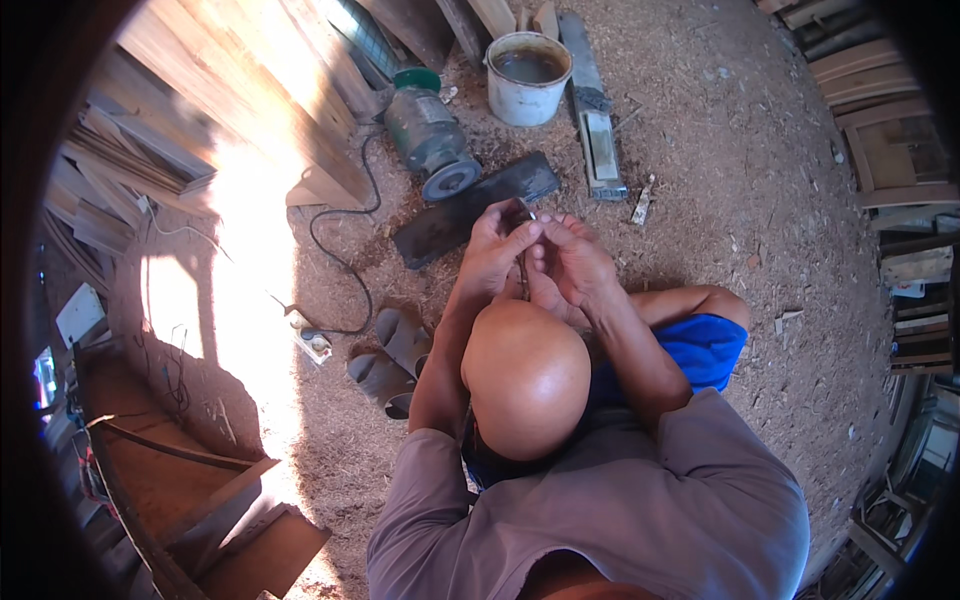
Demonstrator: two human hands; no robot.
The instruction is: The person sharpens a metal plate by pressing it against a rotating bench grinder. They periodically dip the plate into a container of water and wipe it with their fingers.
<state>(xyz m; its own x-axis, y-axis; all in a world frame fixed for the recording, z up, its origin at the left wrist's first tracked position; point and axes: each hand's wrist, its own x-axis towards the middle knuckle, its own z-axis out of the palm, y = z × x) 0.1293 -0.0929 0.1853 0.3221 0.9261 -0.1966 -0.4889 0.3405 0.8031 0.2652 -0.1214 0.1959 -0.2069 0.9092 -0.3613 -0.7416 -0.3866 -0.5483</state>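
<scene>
My left hand (492, 245) and my right hand (575, 258) meet beyond my raised knee, fingers closed around a small narrow piece with a bright tip (532, 214). Its kind is too small to make out, and the fingers cover most of it. Just past the hands lies a dark, flat slab (430, 232) on the ground. Beyond that stands a green bench grinder (428, 130) with a round grey wheel facing me. To its right is a white bucket (522, 103) holding murky liquid.
A long board (585, 65) with a pale block on it lies right of the bucket. A black cord (340, 262) runs from the grinder to a power strip (308, 337). Sandals (383, 372) rest at left. Planks (270, 100) lean far left; wooden frames (900, 150) line the right.
</scene>
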